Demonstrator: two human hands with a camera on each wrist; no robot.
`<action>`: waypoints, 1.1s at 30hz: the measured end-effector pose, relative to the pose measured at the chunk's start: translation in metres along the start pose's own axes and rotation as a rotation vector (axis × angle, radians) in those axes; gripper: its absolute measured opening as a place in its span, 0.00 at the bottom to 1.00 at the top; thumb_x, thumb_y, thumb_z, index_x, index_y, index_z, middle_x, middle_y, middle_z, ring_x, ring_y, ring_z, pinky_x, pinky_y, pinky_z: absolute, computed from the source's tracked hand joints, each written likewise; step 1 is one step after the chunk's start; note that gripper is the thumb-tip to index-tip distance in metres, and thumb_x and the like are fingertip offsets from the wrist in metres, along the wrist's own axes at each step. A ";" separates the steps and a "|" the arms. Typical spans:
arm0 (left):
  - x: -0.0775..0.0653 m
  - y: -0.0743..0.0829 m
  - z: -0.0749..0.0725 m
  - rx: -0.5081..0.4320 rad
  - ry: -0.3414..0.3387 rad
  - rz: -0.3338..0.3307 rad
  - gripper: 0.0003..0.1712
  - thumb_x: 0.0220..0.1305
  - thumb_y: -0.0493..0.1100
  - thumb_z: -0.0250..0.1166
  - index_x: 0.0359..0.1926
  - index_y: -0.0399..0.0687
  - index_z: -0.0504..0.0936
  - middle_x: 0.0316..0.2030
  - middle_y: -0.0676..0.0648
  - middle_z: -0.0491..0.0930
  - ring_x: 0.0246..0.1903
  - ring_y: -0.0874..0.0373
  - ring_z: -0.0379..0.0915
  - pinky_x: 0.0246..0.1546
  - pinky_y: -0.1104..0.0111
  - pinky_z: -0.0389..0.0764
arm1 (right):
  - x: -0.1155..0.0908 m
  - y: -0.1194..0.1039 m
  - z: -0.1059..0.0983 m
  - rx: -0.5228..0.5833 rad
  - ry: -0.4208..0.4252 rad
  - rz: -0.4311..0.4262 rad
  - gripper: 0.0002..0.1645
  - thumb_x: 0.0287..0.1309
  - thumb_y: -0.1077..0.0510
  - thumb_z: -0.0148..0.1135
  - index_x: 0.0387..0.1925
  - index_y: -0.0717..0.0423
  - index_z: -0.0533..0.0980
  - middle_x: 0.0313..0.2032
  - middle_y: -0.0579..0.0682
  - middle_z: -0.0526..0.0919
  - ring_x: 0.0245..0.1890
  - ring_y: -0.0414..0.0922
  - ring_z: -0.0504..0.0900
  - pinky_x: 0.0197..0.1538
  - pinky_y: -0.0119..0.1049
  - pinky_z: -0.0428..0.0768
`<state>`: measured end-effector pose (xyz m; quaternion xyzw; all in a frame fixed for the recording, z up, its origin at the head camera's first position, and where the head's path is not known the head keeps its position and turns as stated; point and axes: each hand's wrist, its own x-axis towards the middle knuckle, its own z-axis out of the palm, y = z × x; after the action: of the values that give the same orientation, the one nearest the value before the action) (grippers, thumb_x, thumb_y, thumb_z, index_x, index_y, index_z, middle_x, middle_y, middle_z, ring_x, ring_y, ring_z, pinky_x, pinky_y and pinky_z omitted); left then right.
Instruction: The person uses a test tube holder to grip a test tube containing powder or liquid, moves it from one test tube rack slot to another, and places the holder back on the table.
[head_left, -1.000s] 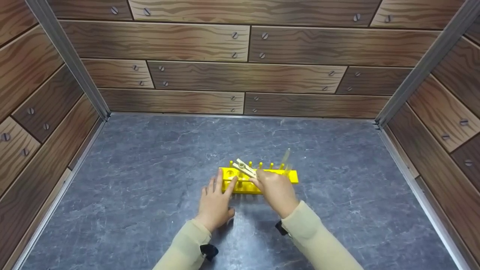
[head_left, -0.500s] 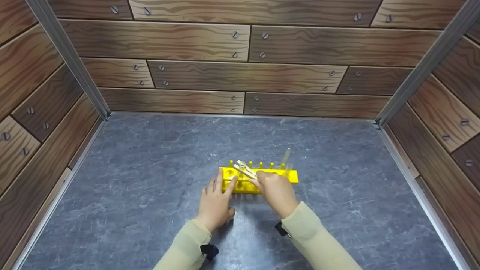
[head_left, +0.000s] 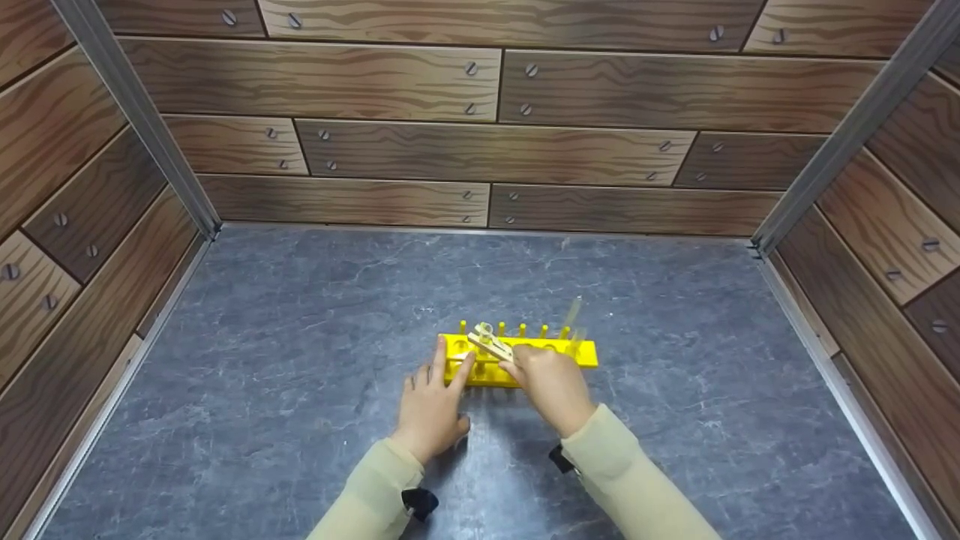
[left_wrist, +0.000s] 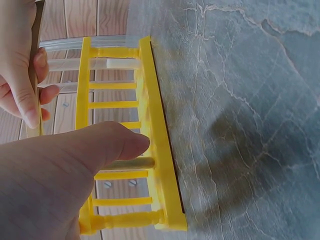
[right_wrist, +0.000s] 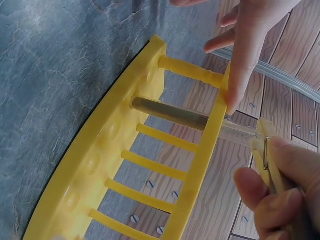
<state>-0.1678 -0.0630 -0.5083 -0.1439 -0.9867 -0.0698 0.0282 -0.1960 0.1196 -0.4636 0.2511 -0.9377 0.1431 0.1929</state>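
A yellow test tube rack stands on the grey marbled table. My left hand rests on its left end, fingers stretched over the top plate, the thumb low at the front in the left wrist view. With curled fingers my right hand grips a wooden test tube holder above the rack. In the right wrist view the holder's jaws are at the upper end of a test tube, which stands in the rack with something dark brownish in its lower part. The right hand covers part of the rack's middle.
Two more clear tubes stand at the rack's right end, one jutting up behind it. Yellow drying pegs line the back edge. Wood-patterned panels wall in the table at the back and sides.
The holder has shifted slightly right and toward me in the head view, its front end now around the tube's mouth. Both hands and the rack stay nearly still.
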 end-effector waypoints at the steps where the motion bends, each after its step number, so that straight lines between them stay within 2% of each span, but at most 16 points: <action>1: 0.000 0.000 0.000 0.003 0.003 0.001 0.55 0.47 0.57 0.69 0.72 0.57 0.51 0.70 0.31 0.39 0.54 0.37 0.64 0.55 0.44 0.66 | 0.000 0.000 0.000 0.000 -0.003 0.002 0.14 0.54 0.51 0.65 0.23 0.57 0.77 0.15 0.48 0.77 0.11 0.41 0.72 0.16 0.28 0.73; 8: 0.000 0.000 0.000 0.006 -0.005 -0.005 0.55 0.47 0.58 0.69 0.72 0.57 0.51 0.70 0.32 0.39 0.54 0.37 0.64 0.55 0.44 0.66 | 0.000 0.001 0.004 0.003 -0.014 0.011 0.14 0.54 0.51 0.65 0.25 0.58 0.78 0.18 0.50 0.79 0.14 0.44 0.77 0.18 0.30 0.76; 17: 0.000 0.001 -0.003 -0.030 -0.034 -0.014 0.54 0.48 0.56 0.69 0.72 0.56 0.51 0.70 0.32 0.38 0.55 0.36 0.63 0.55 0.43 0.65 | -0.001 0.003 0.009 -0.013 -0.018 0.011 0.15 0.54 0.50 0.64 0.24 0.58 0.78 0.17 0.50 0.78 0.14 0.45 0.77 0.18 0.34 0.77; 33: 0.001 0.001 -0.003 -0.016 -0.038 -0.008 0.55 0.49 0.59 0.68 0.73 0.57 0.49 0.70 0.32 0.37 0.54 0.37 0.64 0.55 0.44 0.66 | -0.002 0.004 0.014 -0.020 -0.044 0.021 0.15 0.57 0.50 0.62 0.28 0.58 0.79 0.19 0.50 0.79 0.16 0.45 0.78 0.20 0.33 0.78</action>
<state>-0.1686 -0.0625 -0.5048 -0.1413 -0.9871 -0.0750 0.0083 -0.2008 0.1191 -0.4771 0.2424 -0.9457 0.1301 0.1730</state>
